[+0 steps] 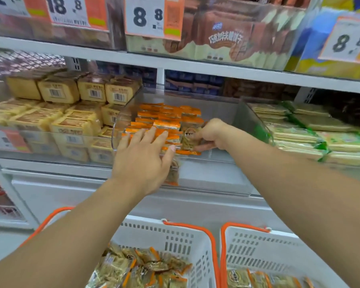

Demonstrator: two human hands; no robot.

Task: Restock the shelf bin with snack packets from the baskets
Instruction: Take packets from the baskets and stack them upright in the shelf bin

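Note:
A clear shelf bin (pixel 220 113) on the middle shelf holds rows of orange snack packets (pixel 164 116) on its left side. My left hand (pixel 142 156) reaches over the bin's front edge, fingers straight and spread, touching the front packets. Under its palm a packet (pixel 173 173) shows behind the bin's clear front wall. My right hand (pixel 211 134) is inside the bin and pinches a snack packet (pixel 188 138) with a round label, set against the row. Two white baskets with orange handles stand below: the left basket (pixel 175 242) and the right basket (pixel 256 246), both with loose packets.
Yellow biscuit packs (pixel 71 121) fill the bin to the left, green-trimmed packs (pixel 312 132) the bin to the right. Price tags (pixel 148 17) hang from the upper shelf with brown packs (pixel 227 38) behind. The bin's right half is bare.

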